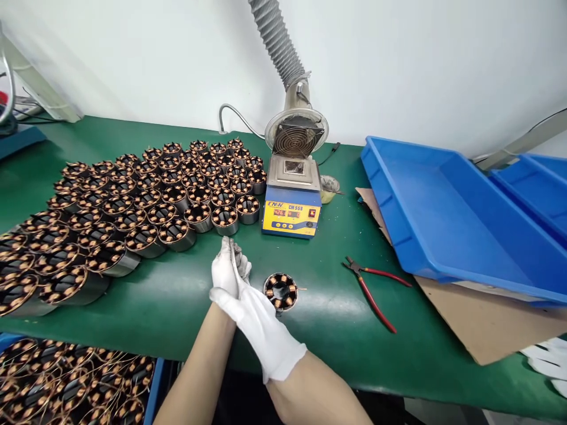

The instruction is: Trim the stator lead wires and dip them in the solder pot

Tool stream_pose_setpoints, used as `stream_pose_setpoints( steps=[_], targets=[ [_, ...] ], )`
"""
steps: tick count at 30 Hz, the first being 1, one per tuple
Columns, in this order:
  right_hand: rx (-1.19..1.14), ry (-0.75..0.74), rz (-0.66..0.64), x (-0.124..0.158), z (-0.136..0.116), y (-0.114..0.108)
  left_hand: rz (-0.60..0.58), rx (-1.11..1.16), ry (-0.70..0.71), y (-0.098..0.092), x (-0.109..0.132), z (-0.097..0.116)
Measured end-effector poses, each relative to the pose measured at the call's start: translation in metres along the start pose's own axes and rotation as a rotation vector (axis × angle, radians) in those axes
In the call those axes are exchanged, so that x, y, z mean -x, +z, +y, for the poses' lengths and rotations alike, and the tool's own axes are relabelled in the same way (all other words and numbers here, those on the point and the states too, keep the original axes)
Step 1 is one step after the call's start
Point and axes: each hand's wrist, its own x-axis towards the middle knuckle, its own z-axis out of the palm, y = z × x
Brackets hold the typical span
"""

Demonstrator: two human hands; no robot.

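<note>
Both of my hands wear white gloves and press together above the near part of the bench. My left hand (224,273) points away from me, its fingers curled in and partly hidden; the fingertips look smudged grey. Against it lies my right hand (261,319), with the thumb across the left wrist at the glove's cuff and the fingers along the left hand. Just right of them a single wound motor stator (281,292) lies on the bench, copper coils showing and a wire end sticking out to the right. Red-handled cutting pliers (374,289) rest further right with their handles spread.
A yellow-and-blue solder pot (290,206) stands behind my hands under a fume duct (283,47). Many stators (142,239) fill the bench at left. More, with long wires, lie in a blue crate (157,378) below. A blue tray (460,218) overlies cardboard (469,319) at right.
</note>
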Motion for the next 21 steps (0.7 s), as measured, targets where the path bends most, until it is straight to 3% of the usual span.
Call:
stream_pose_setpoints(
  steps=[4,8,10,13,21],
  targets=[
    [0.186,-0.274,-0.083,0.036,0.009,-0.022,0.018,-0.011,-0.030,0.002,-0.006,-0.004],
    [0.526,-0.465,0.354,0.050,0.020,-0.022,-0.010,-0.014,-0.059,-0.002,-0.015,-0.010],
    [0.633,-0.482,0.451,0.048,0.022,-0.016,-0.033,-0.021,-0.084,-0.005,-0.018,-0.012],
    [0.673,-0.475,0.456,0.043,0.021,-0.013,-0.061,-0.054,-0.137,-0.005,-0.018,-0.013],
    [0.523,-0.421,0.455,0.042,0.020,-0.015,-0.143,-0.162,-0.168,-0.003,-0.009,-0.011]
  ],
)
